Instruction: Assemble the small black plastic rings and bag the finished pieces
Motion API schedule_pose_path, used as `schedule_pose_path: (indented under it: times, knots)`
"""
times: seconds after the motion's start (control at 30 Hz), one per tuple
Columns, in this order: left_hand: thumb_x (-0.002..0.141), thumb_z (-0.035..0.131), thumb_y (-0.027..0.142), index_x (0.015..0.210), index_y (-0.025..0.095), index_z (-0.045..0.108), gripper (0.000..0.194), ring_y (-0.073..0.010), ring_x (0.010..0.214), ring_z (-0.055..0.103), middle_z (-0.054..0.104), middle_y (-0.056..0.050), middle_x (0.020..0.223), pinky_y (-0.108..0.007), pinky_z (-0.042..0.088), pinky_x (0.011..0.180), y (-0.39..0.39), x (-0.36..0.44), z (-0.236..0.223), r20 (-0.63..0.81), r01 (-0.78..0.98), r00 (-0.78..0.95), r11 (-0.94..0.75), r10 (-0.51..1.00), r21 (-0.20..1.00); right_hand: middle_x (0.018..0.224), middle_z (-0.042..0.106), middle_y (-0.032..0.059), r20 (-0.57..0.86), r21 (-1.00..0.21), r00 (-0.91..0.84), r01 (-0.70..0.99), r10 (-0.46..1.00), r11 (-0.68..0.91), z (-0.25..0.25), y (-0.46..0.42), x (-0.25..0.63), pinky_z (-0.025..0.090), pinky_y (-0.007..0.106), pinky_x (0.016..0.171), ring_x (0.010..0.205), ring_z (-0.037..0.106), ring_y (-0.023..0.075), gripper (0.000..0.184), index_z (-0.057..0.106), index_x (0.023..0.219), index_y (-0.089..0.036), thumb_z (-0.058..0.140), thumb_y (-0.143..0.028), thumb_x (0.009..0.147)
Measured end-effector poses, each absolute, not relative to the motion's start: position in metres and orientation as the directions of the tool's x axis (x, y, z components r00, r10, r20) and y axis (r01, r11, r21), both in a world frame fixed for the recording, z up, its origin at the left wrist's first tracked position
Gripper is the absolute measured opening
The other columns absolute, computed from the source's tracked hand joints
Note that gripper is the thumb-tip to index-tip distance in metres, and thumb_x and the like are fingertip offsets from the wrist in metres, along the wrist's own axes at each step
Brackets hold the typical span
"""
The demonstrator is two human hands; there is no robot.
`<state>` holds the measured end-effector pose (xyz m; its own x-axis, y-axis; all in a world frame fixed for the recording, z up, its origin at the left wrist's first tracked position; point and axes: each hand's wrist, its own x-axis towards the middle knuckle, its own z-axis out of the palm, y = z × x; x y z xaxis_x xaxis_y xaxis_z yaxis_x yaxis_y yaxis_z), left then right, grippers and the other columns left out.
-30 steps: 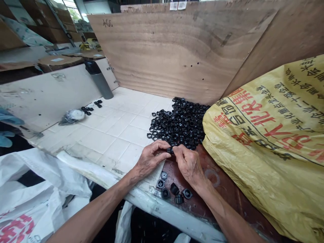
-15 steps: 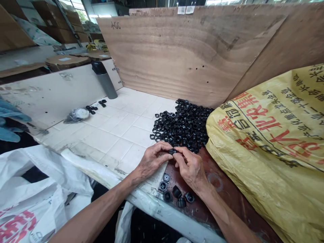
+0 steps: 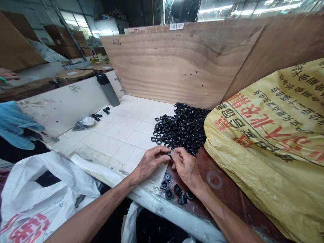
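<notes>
From my remote seat I see the left hand (image 3: 150, 163) and right hand (image 3: 186, 165) curled almost shut, their fingertips meeting on one small black plastic ring (image 3: 169, 153). They hold it at the near edge of a heap of similar black plastic rings (image 3: 181, 130). Just below the hands, six separate black plastic pieces (image 3: 174, 190) sit on a scuffed reddish-brown board (image 3: 222, 168). The heap lies on a white tiled counter (image 3: 121, 145), against a tall plywood panel (image 3: 174, 60) and touching a bulging yellow woven sack (image 3: 263, 135) with red and black print. (Farther along the tiles, a grey-and-black flask (image 3: 107, 89) stands upright, and a white woven bag (image 3: 43, 199) sags beyond the counter's near edge.)
</notes>
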<state>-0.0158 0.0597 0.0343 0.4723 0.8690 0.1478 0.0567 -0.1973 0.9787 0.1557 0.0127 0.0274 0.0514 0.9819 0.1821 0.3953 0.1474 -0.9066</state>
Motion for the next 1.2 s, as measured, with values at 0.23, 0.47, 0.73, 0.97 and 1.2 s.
schedule_pose_path:
  times: [0.23,0.47,0.73,0.97,1.2]
  knots:
    - [0.080,0.075,0.031,0.100,0.014,0.072,0.027,-0.0229,0.092,0.070,0.074,-0.010,0.102,-0.039,0.057,0.087,0.049,-0.033,0.036,0.009,-0.095,0.454,0.039,0.891,0.995,0.074,0.066,0.0004,0.390,-0.820,-0.093,0.418,0.916,0.391,0.027,0.009,0.151,0.051,0.026,0.063,0.064,0.064,0.0159,0.011,0.065,0.095,-0.021,0.055,-0.020,0.092]
    - [0.077,0.078,0.033,0.097,0.015,0.073,0.027,-0.0206,0.094,0.068,0.070,-0.008,0.104,-0.035,0.057,0.088,0.044,-0.028,0.018,0.088,-0.119,0.344,-0.049,0.935,0.992,0.072,0.063,-0.0002,0.377,-0.799,-0.090,0.471,0.922,0.373,0.021,0.007,0.148,0.047,0.026,0.062,0.063,0.061,0.0163,0.008,0.062,0.096,-0.021,0.054,-0.022,0.093]
    - [0.081,0.075,0.029,0.097,0.017,0.072,0.019,-0.0217,0.097,0.066,0.068,-0.009,0.103,-0.037,0.055,0.090,0.046,-0.030,0.012,0.275,-0.010,0.351,-0.290,0.895,0.957,0.058,0.060,-0.0037,0.155,-0.933,-0.070,0.317,0.985,0.169,0.026,0.007,0.146,0.047,0.023,0.054,0.052,0.060,0.0142,0.014,0.060,0.088,-0.020,0.052,-0.029,0.095]
    - [0.084,0.072,0.027,0.098,0.017,0.073,0.017,-0.0201,0.095,0.066,0.068,-0.009,0.099,-0.036,0.054,0.090,0.045,-0.026,0.014,0.329,0.056,0.370,-0.374,0.869,0.926,0.051,0.053,-0.0036,0.102,-0.890,-0.036,0.444,0.994,0.108,0.028,0.009,0.148,0.040,0.022,0.048,0.046,0.054,0.0124,0.041,0.056,0.065,-0.020,0.047,-0.044,0.097]
    - [0.081,0.074,0.028,0.097,0.016,0.071,0.020,-0.0201,0.095,0.065,0.065,-0.007,0.103,-0.033,0.056,0.086,0.044,-0.026,0.016,0.147,-0.115,0.368,-0.112,0.918,0.987,0.069,0.063,-0.0001,0.307,-0.830,-0.079,0.466,0.949,0.307,0.025,0.010,0.151,0.045,0.022,0.059,0.058,0.060,0.0133,0.017,0.064,0.089,-0.019,0.052,-0.030,0.095]
